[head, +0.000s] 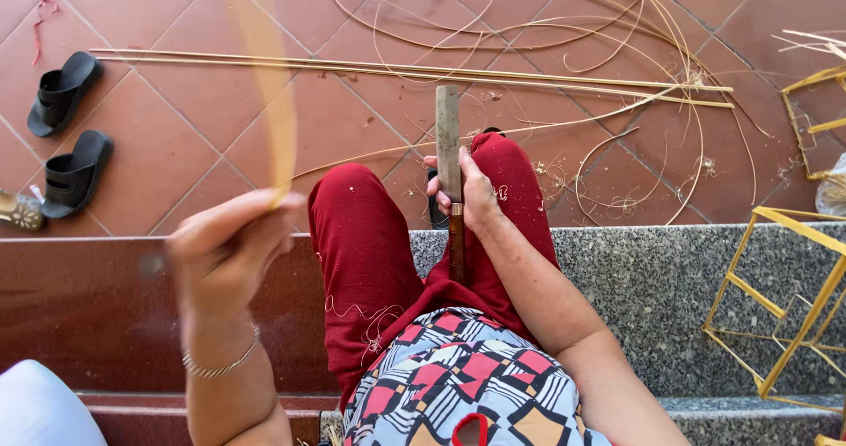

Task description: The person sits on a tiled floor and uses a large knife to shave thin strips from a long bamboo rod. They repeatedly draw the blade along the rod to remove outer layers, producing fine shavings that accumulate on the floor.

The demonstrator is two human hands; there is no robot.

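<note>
At far left, two black sandals [66, 137] lie on the red tile floor [176, 129], well apart from the work. The left hand [231, 254] is raised above the left knee; its fingers [264, 217] pinch the lower end of a thin yellow strip [264, 67], which rises toward the top edge and is blurred along its length. The strip appears light, thin and flexible; judged from its form, it bends readily and may split or cut along its edges, so it is best held flat near one end between thumb and fingertips. A bracelet [220, 362] sits on the left wrist. At centre, the right hand [471, 195] rests on the right knee of the red trousers [361, 252], closed around a knife [448, 142] at the junction of the flat grey blade and the brown handle, blade pointing away from the body. The knife appears stiff and fairly heavy; hold it by the handle only. Beyond the knees, long straight splints [397, 67] lie side by side across the floor, with loose curled shavings [608, 173] to the right. At far right, open yellow strip frames [793, 305] stand on the grey stone step [634, 278]. No packages, labels or signs are visible.
</note>
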